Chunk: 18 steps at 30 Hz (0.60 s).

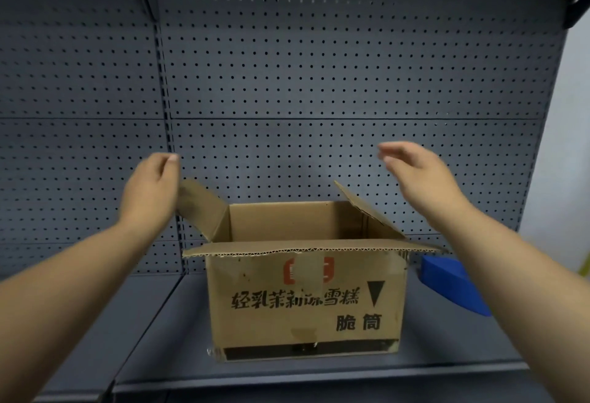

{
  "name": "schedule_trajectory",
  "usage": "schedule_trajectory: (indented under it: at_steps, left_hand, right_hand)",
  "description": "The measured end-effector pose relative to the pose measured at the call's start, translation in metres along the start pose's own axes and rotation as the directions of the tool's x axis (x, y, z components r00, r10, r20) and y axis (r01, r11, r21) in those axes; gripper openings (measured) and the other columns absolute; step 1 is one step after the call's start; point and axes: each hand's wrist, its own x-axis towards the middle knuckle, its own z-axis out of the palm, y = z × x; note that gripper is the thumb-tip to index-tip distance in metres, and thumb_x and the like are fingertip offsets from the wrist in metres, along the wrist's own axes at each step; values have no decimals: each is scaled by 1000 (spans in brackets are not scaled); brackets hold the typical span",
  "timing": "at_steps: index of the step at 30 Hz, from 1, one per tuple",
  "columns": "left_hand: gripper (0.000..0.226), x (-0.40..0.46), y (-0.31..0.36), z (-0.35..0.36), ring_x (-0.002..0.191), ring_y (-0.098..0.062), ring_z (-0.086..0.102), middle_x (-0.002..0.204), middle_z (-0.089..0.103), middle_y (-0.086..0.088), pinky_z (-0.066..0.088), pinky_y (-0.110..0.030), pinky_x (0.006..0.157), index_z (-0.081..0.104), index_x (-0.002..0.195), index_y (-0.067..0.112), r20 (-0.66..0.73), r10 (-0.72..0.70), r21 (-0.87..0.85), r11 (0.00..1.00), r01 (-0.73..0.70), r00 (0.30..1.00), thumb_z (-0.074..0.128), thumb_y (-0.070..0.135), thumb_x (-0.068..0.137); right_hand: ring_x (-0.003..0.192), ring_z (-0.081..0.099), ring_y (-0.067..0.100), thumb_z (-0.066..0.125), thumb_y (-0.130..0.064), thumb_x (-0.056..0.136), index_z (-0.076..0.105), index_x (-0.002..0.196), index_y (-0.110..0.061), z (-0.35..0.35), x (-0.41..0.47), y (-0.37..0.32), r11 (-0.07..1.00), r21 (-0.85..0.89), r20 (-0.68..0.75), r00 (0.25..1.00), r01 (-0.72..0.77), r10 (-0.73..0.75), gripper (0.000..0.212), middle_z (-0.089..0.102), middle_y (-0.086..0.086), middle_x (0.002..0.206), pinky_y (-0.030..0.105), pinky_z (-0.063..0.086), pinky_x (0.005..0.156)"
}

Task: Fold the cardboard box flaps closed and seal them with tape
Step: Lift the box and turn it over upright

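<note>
Left hand (150,188) hovered beside the box's (306,303) raised left flap (201,208), fingers loosely curled, gripping nothing. Right hand (421,176) hung relaxed above the right flap (367,211). Box stood open on the shelf (447,348), blue object (453,284) just right.

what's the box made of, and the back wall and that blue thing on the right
Box: corrugated cardboard, matt brown; fluting shows along the flap edge. Back wall: probably painted metal pegboard, grey, with regular holes. Blue thing: smooth, maybe plastic or foam; unclear.
</note>
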Motion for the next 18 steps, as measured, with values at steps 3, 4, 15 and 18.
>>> schedule_trajectory:
  at_steps: [3,4,15,18]
  left_hand:
    - [41,19,18,12,123,-28,45,137,47,-7,38,-40,96,52,127,19,166,33,253,964,-75,985,35,40,97]
    - [43,21,22,17,126,-28,44,141,45,-6,37,-40,99,50,130,21,262,22,323,940,-109,965,35,43,97]
    - [61,2,25,35,136,-30,33,150,34,-8,30,-42,109,32,144,26,612,-246,608,754,-248,752,21,59,94]
    - [58,-5,36,39,135,-28,35,150,34,-7,33,-36,104,32,145,23,632,-233,598,753,-274,739,21,54,97]
  right_hand:
    - [124,46,10,40,-27,98,49,133,-26,20,8,-28,952,-247,340,936,182,-90,35,50,-7,137,21,31,94]
    - [129,42,12,38,-29,99,47,134,-27,28,8,-31,922,-309,446,892,232,-75,36,47,-6,141,23,29,97]
    - [145,9,13,28,-42,99,20,148,-24,18,18,2,611,-662,594,801,434,74,52,11,-5,158,34,-6,116]
    - [145,-1,8,26,-36,101,21,147,-27,30,16,-3,672,-516,709,705,532,-14,48,10,-9,157,31,-10,114]
